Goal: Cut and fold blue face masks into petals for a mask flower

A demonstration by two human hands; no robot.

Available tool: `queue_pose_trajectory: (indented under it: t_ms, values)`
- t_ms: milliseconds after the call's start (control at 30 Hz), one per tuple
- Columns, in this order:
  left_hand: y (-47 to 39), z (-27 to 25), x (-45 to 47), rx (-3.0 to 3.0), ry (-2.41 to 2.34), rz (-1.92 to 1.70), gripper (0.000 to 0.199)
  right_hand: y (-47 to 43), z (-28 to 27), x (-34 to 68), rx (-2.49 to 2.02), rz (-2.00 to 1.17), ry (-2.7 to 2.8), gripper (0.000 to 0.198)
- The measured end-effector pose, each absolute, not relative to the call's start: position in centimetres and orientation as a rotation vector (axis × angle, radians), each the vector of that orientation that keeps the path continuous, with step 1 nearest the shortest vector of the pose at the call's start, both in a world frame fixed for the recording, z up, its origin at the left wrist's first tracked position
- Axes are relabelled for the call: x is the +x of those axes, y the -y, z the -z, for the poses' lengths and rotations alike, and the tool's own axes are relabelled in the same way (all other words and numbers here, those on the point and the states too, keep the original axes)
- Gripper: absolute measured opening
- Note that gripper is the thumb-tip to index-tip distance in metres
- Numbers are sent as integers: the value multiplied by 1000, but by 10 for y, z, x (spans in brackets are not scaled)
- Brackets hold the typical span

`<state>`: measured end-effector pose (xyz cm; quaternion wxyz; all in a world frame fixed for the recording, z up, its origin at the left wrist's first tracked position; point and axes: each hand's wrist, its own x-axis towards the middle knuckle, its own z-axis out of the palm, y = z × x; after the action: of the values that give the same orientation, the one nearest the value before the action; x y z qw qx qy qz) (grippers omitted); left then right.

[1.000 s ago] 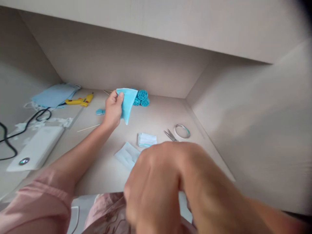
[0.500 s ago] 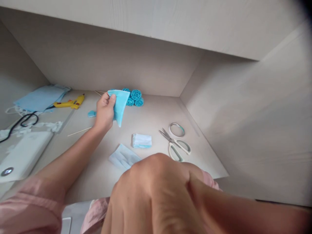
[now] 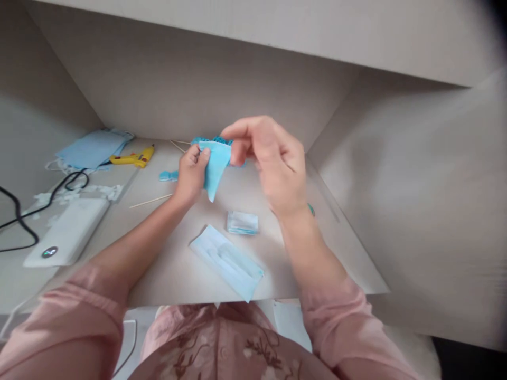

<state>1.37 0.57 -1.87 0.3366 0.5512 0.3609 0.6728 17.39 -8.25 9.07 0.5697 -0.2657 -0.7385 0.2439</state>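
My left hand pinches a folded piece of blue mask fabric by its upper left side, thumb in front. A pointed end of the fabric hangs down. My right hand is raised at the fabric's right edge, index finger and thumb apart; whether the thumb touches the edge I cannot tell. Behind both hands, blue rosettes are mostly hidden. Below them lies a small stack of cut mask pieces. Nearer me, an unfolded pale blue mask piece lies at the table's front edge.
At the left are a yellow glue gun, a pile of blue masks, a white power bank and a black cable. A thin stick lies by my left forearm. A side wall stands at the right.
My right hand has moved from close to the camera, low in view, up and forward beside the fabric. My right arm now covers the scissors and most of the tape ring. The view has shifted.
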Motion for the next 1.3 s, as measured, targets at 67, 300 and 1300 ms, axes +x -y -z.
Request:
queue_pose_trajectory:
  t_ms: [67,300,1300]
  values:
    - [-3,19,18,1497,-952,-1764,35,61,-84,181,-670,-413,1761,32]
    - [10,12,29,1718,-916,-1685,37,21,-53,191,-1043,-297,2119,38]
    - [11,16,30,1373,-992,-1336,34,-1,-51,213,-1070,-218,1701,28]
